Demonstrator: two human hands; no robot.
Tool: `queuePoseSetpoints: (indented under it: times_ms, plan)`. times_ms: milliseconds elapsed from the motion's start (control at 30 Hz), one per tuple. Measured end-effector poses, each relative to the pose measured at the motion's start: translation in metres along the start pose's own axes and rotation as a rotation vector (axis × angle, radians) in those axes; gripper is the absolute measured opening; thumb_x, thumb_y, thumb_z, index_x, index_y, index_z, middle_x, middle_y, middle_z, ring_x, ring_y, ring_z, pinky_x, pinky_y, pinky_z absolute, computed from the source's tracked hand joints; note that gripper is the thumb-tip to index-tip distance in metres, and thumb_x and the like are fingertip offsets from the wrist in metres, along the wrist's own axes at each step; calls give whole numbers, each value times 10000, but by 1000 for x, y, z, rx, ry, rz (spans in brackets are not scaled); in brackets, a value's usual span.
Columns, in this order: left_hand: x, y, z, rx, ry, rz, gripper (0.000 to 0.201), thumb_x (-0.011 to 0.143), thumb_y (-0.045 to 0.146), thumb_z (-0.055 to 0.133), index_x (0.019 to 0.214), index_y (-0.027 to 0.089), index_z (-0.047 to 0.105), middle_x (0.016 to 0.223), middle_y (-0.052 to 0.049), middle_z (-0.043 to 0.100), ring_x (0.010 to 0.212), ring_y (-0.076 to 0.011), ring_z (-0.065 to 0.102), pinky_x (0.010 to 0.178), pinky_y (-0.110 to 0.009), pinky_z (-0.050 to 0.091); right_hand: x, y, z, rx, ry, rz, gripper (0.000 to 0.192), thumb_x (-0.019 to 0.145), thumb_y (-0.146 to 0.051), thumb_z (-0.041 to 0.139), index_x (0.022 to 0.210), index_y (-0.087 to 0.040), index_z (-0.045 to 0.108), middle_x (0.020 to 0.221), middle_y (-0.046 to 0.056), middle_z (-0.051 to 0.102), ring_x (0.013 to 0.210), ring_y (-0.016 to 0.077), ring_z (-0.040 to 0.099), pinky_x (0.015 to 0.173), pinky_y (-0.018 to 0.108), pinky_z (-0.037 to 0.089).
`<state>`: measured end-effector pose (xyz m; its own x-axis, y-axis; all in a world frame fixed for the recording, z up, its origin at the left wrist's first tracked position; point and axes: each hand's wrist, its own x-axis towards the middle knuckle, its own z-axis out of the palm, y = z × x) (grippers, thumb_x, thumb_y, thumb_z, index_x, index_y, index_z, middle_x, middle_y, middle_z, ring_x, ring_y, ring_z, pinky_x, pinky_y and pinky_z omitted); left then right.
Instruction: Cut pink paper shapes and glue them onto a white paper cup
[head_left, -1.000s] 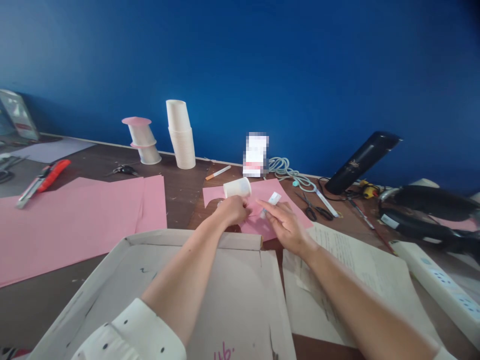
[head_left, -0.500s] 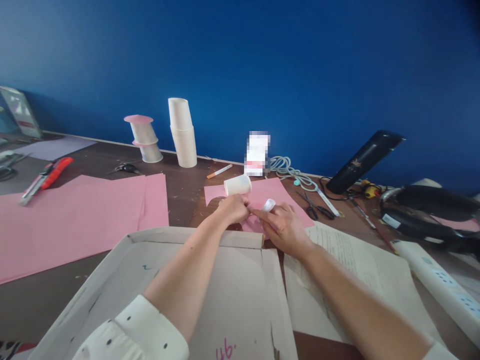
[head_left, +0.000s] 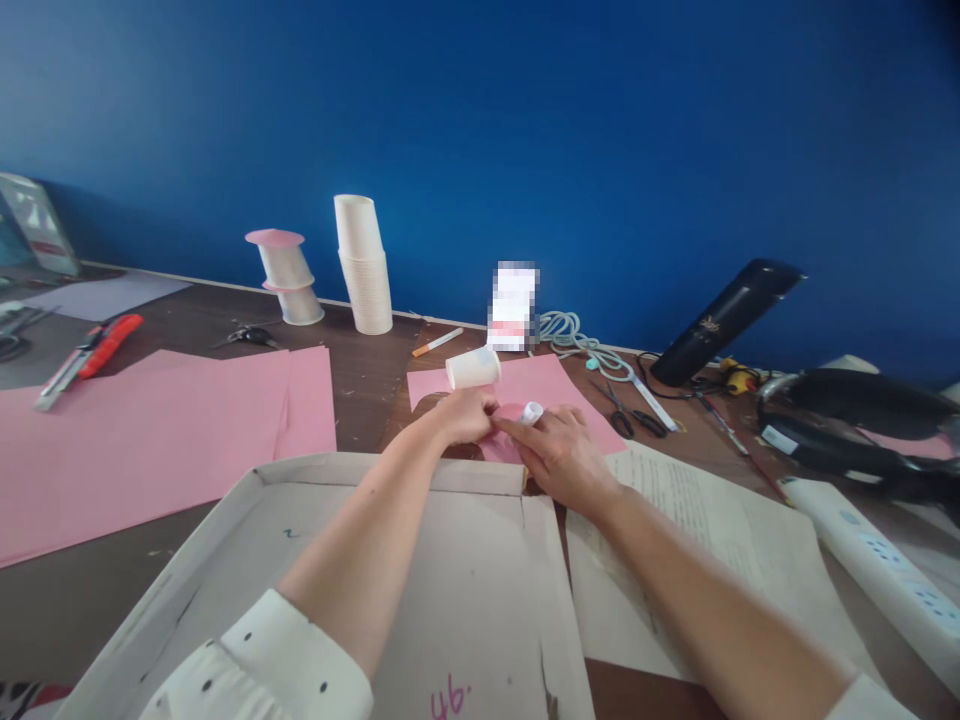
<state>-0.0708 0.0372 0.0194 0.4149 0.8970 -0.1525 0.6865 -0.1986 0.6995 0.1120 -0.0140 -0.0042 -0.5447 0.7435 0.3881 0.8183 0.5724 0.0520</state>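
Note:
My left hand (head_left: 466,415) is closed, its fingertips pinched over the pink sheet (head_left: 547,378); what they hold, if anything, is hidden. Right beside it, my right hand (head_left: 562,452) has its index finger reaching to the left fingertips. A small white tube-like piece (head_left: 532,412) pokes up from behind that finger, seemingly held in the right hand, its lower part covered. Just beyond my left hand a white paper cup (head_left: 473,368) lies on its side at the edge of the pink sheet. Both forearms reach over a shallow cardboard box lid (head_left: 480,580).
Farther back stand a paper cup stack (head_left: 364,270), joined cups with pink discs (head_left: 283,270) and a phone (head_left: 513,305). Left lie pink sheets (head_left: 150,430) and a red utility knife (head_left: 94,355). Right are scissors (head_left: 626,412), cable (head_left: 574,335), printed paper (head_left: 697,540) and a power strip (head_left: 877,570).
My hands stay close together over the pink sheet. The right hand and the white tube-like piece shift very slightly left; the whole view also drifts a little.

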Motion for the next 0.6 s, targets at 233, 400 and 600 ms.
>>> queuePoseSetpoints:
  times_ms: [233, 400, 600]
  plan:
    - [-2, 2, -3, 23, -10, -18, 25, 636, 183, 559, 643, 190, 581, 640, 14, 614, 584, -139, 537, 503, -245, 345, 2, -1, -1, -32, 2, -2, 375, 918, -263, 409, 1271, -327, 520, 798, 60, 582, 837, 217, 448, 806, 362, 272]
    - [1, -2, -1, 66, 12, 6, 66, 651, 239, 575, 612, 187, 563, 594, 20, 581, 562, -134, 511, 485, -248, 312, 3, -2, -1, -22, 2, -13, 371, 909, -249, 425, 1258, -306, 536, 771, 57, 585, 833, 212, 459, 827, 367, 264]
    - [4, -7, 2, 37, 5, 25, 31, 648, 199, 554, 644, 190, 583, 635, 7, 602, 590, -146, 525, 505, -253, 337, 4, -2, 2, -10, 6, -17, 431, 858, -132, 439, 1243, -290, 550, 731, 50, 599, 803, 211, 456, 840, 377, 255]
